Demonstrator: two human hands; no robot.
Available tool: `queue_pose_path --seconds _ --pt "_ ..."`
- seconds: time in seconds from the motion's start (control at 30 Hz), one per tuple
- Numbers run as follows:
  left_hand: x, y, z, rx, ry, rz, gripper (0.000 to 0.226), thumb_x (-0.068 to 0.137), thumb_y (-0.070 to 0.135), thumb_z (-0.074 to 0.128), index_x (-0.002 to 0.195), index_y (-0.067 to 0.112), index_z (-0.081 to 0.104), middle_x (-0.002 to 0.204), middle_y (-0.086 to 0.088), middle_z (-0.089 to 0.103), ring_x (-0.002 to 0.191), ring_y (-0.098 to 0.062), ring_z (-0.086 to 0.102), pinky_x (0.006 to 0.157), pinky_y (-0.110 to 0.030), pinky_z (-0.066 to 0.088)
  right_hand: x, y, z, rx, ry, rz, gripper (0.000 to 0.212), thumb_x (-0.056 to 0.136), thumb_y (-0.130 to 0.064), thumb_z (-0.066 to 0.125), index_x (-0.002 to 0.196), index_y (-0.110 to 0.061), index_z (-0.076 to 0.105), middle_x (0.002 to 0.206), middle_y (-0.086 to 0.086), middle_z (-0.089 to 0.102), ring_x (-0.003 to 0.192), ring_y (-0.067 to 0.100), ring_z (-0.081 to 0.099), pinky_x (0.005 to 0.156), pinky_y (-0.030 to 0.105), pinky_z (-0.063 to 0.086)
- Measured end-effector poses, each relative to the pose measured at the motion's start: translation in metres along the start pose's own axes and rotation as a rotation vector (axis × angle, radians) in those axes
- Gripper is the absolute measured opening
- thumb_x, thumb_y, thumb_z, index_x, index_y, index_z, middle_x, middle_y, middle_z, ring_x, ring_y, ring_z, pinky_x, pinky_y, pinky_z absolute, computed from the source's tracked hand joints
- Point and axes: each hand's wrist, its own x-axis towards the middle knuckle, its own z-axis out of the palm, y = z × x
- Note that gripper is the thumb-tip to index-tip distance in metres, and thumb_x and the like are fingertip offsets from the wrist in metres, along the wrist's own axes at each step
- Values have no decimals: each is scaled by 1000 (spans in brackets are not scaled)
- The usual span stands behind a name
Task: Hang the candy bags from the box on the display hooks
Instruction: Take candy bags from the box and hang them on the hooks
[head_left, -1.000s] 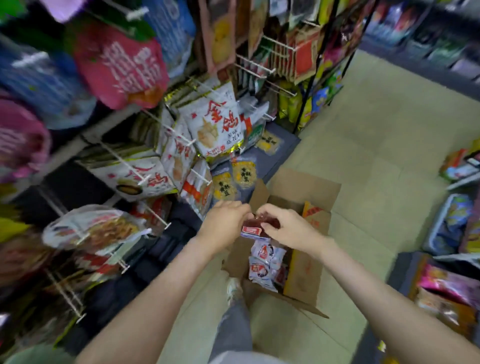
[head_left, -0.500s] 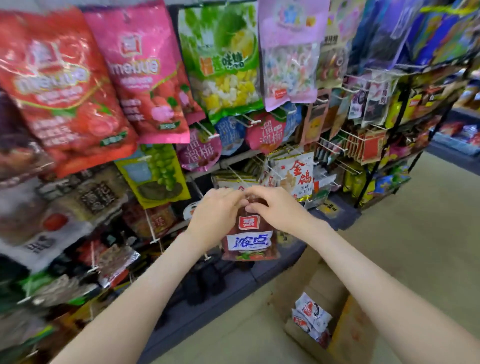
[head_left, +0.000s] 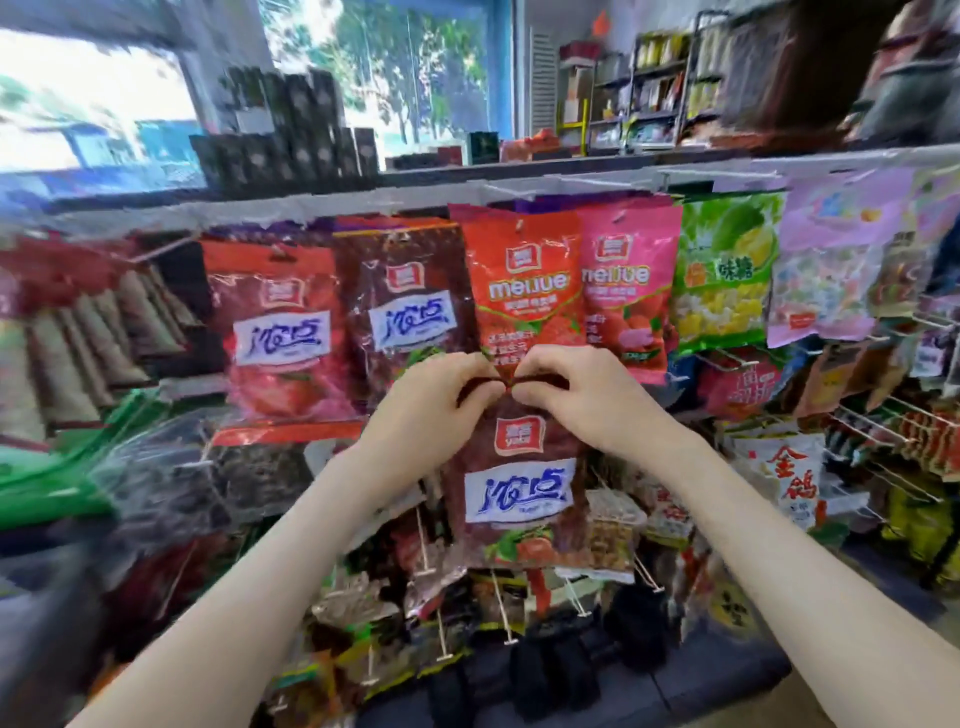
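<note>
Candy bag (head_left: 519, 488), dark red w/ a white label & blue script, hangs upright in front of the display, held by its top edge only. Its lower end, w/ a strawberry pic, overlaps the snack packs behind. Left hand (head_left: 431, 400) & right hand (head_left: 576, 395) both pinch that top edge, thumb vs. curled forefinger, the two pinches almost touching at the bag's top centre; the other fingers are tucked in, not spread. Whether the bag's hole is on a hook: can't tell, fingers cover it. The bag's top sits just below the bottom of an orange-red bag (head_left: 524, 280) in the top row. That row, from the window side across: red bag (head_left: 280, 332) w/ the same label, dark red twin bag (head_left: 410, 312), the orange-red one, pink bag (head_left: 628, 291), green bag (head_left: 727, 270), pale lilac bag (head_left: 831, 260), all hung under a grey rail (head_left: 311, 208). Lower down, white wire hooks (head_left: 498, 608) stick out w/ small dark packs, blurred. Beside the right forearm, a white pack (head_left: 795, 478) w/ red characters. On top of the rack, stacked dark boxes (head_left: 291, 130); behind them a bright window (head_left: 93, 104) w/ trees, & far shelves (head_left: 649, 93) at upper right.
</note>
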Motion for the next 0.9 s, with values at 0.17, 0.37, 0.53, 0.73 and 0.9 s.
queue_pose_path --seconds 0.17,0.37,0.53,0.73,0.9 --pt "-11 -48 -65 67 112 -18 12 92 22 59 95 14 68 82 11 60 80 -8 51 69 -18 29 47 -60 39 19 86 -80 8 87 -23 65 84 -16 68 82 -5 67 78 7 58 71 21 41" --pt "-8 -99 -113 116 284 -121 13 92 23 60 92 15 71 88 5 69 85 -12 57 74 -20 34 109 -104 75 -41 206 -49 10 86 -37 63 78 -36 57 90 -14 61 96 6 49 88 34 23" --pt "8 -138 -132 65 325 -275 15 92 22 60 91 15 73 85 6 69 80 -9 55 68 -18 32 154 -121 99 -36 237 26 12 89 -39 60 90 -29 65 99 -10 58 100 7 43 87 32 18" --pt "34 -162 -143 55 342 -368 19 92 24 59 96 13 73 93 -3 72 88 -18 61 75 -27 40 197 -128 110 -26 301 54 11 89 -36 59 92 -29 66 107 -7 61 111 14 48 84 32 17" --pt "50 -174 -144 92 375 -408 20 92 25 59 100 12 72 98 -6 72 96 -24 61 87 -39 45 213 -129 117 77 359 63 15 90 -33 58 98 -25 68 108 -6 64 109 14 50 83 32 17"
